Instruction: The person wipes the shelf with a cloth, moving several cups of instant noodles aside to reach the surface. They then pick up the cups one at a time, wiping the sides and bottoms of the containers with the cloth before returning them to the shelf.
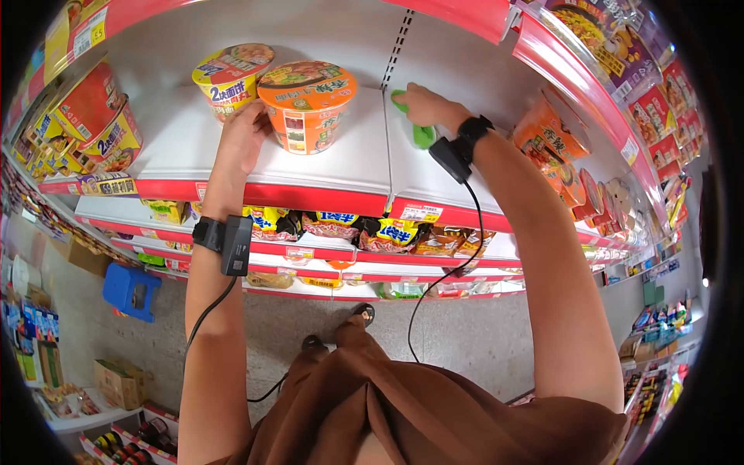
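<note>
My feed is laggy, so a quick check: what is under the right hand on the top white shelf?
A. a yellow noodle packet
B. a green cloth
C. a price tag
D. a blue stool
B: the right hand lies on a green cloth on the white shelf, while the left hand rests against the orange noodle bowl.
</note>
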### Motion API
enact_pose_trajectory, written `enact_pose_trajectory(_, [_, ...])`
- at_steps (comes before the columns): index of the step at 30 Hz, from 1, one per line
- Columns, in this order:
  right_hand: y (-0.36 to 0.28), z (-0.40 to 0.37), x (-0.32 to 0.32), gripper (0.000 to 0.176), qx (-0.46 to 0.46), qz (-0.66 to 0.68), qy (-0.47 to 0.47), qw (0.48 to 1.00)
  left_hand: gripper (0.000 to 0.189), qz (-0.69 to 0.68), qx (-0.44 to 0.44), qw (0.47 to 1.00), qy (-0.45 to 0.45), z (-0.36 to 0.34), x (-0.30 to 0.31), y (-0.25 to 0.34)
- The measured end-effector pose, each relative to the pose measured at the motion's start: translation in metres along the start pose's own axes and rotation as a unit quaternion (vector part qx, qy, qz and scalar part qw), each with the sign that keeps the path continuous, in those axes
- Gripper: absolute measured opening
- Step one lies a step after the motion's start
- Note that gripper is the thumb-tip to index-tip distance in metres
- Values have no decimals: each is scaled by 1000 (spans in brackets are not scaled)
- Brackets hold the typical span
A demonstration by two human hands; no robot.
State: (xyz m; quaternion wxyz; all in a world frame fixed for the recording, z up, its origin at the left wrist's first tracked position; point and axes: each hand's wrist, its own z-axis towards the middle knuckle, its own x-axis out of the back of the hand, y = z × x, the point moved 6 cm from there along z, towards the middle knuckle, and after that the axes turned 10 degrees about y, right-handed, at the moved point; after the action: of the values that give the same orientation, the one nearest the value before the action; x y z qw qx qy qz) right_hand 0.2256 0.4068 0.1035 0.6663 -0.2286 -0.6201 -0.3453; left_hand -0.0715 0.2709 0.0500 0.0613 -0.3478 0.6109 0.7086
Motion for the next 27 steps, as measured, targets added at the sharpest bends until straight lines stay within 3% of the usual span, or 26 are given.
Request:
enact_pose_trajectory(4, [-16,-51,13,41,70,25,-56,996,21,-7,-4,1000,1,0,-1,2])
enact_pose_trajectory(6, [-15,-68,15,55,90,66,-57,992,21,-11,-11,1000,-4,-3,-5,6])
enact_pose_trajectory(7, [-15,-67,13,55,92,65,-62,992,20,-7,-16,1000,-9,-7,-6,6])
enact_pose_trajectory(9, [-12,-53,13,38,62,47,-46,996,21,-8,-15,1000,-6,-8,-6,7])
enact_pose_trajectory(13, [1,-3,1,35,42,35,7,998,21,-7,-8,1000,-3,-3,-3,4])
enact_pose_trajectory(17, [6,2,-8,36,-2,-6,-4,1000,22,-4,2,1000,-8,1,-1,0])
enact_pose_trajectory(19, [-10,-16,-2,40,48,-26,-14,998,23,-14,-2,1000,-10,1,-1,1])
enact_pose_trajectory(22, [-30,-60,20,44,43,2,-72,996,23,-6,-8,1000,-14,-3,-3,3])
enact_pose_trajectory(23, [-22,-66,13,46,71,21,-38,997,23,-11,-9,1000,-9,-3,-3,2])
enact_pose_trajectory(27, [-21,-47,12,45,54,14,-63,996,22,-8,-13,1000,-11,-2,-2,2])
